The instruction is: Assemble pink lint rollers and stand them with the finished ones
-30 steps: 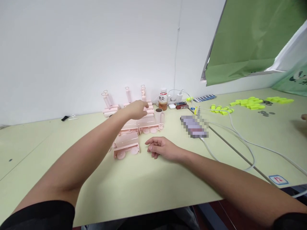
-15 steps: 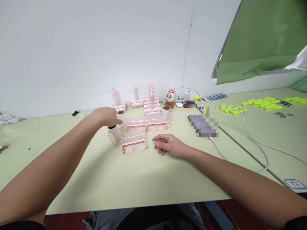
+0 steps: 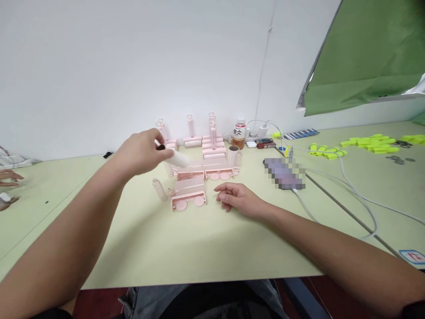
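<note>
Head view: we see the left hand (image 3: 137, 153) raised above the tabletop (image 3: 199, 248), its grip closed between thumb and fingers on the end of a white roll (image 3: 178, 159). The roll appears as a plain pale cylinder — tilted, slightly blurred, dark at the gripped end — and overlaps in our view the rear pink wheeled cases (image 3: 219, 173); whether it touches them we cannot tell. The right hand (image 3: 237, 197) rests with fingers loosely curled, its grip partly open and holding nothing, just beside the front pink wheeled case (image 3: 188, 200). To that case's left we note a small pink tube (image 3: 160, 189); farther back, a second roll (image 3: 233, 156) stands upright, its dark opening uppermost.
</note>
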### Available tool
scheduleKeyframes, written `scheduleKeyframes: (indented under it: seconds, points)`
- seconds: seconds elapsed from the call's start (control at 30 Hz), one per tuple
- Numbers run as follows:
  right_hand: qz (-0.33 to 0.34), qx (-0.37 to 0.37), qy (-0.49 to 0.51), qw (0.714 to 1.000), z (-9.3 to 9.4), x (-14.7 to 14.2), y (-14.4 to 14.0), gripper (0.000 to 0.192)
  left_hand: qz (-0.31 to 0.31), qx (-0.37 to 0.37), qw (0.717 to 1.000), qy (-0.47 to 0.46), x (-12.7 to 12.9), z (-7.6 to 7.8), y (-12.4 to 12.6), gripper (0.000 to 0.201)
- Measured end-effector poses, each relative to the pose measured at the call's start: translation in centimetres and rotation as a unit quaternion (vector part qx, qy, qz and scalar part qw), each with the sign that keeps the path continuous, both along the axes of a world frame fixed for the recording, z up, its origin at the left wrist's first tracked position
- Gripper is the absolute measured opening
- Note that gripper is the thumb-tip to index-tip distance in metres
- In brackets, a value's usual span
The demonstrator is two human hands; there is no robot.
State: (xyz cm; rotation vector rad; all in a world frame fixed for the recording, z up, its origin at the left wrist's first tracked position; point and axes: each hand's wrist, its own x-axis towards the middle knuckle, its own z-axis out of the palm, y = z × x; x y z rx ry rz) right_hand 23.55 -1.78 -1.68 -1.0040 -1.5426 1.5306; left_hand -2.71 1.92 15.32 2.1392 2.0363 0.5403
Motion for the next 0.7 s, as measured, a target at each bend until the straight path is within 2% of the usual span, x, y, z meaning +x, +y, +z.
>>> scheduleKeyframes:
  seconds: [0.03, 0.1, 0.17, 0.23, 0.27, 0.3, 0.37, 0.4, 0.5, 0.63, 0.7]
  points:
    - [0.007, 0.025, 0.011, 1.0, 0.2, 0.0, -0.2, 0.05, -0.038, 0.0, 0.995, -0.096, 0.8, -0.7, -1.3, 0.039]
    - [0.018, 0.079, 0.047, 0.996, 0.8, -0.1, -0.8, 0.063, -0.137, -0.06, 0.954, -0.261, 2.6, -3.1, -3.5, 0.041]
    - [0.01, 0.119, 0.086, 0.989, 1.4, -0.1, -1.4, 0.07, -0.201, -0.141, 0.905, -0.347, 4.4, -6.2, -5.0, 0.039]
    - [-0.016, 0.144, 0.105, 0.984, 1.9, 0.1, -1.7, 0.067, -0.242, -0.172, 0.879, -0.374, 5.5, -9.0, -5.6, 0.039]
    - [-0.031, 0.151, 0.106, 0.982, 2.1, 0.2, -1.7, 0.064, -0.249, -0.164, 0.886, -0.356, 5.9, -10.1, -5.8, 0.038]
    - [-0.044, 0.152, 0.105, 0.982, 2.2, 0.4, -1.6, 0.06, -0.246, -0.141, 0.907, -0.312, 6.1, -10.8, -6.0, 0.036]
    - [-0.075, 0.143, 0.106, 0.981, 2.3, 0.9, -1.2, 0.054, -0.231, -0.085, 0.956, -0.162, 6.2, -11.7, -6.4, 0.036]
    - [-0.092, 0.134, 0.108, 0.981, 2.2, 1.1, -1.0, 0.051, -0.224, -0.064, 0.97, -0.075, 6.1, -11.9, -6.7, 0.036]
    - [-0.127, 0.116, 0.105, 0.98, 2.1, 1.3, -0.5, 0.044, -0.223, -0.075, 0.966, 0.109, 6.0, -12.2, -7.7, 0.04]
    - [-0.13, 0.108, 0.083, 0.982, 2.1, 1.0, -0.5, 0.045, -0.21, -0.127, 0.953, 0.175, 6.0, -12.6, -8.4, 0.058]
    - [-0.127, 0.11, 0.069, 0.983, 2.2, 0.9, -0.6, 0.047, -0.21, -0.138, 0.95, 0.185, 6.1, -12.6, -8.5, 0.06]
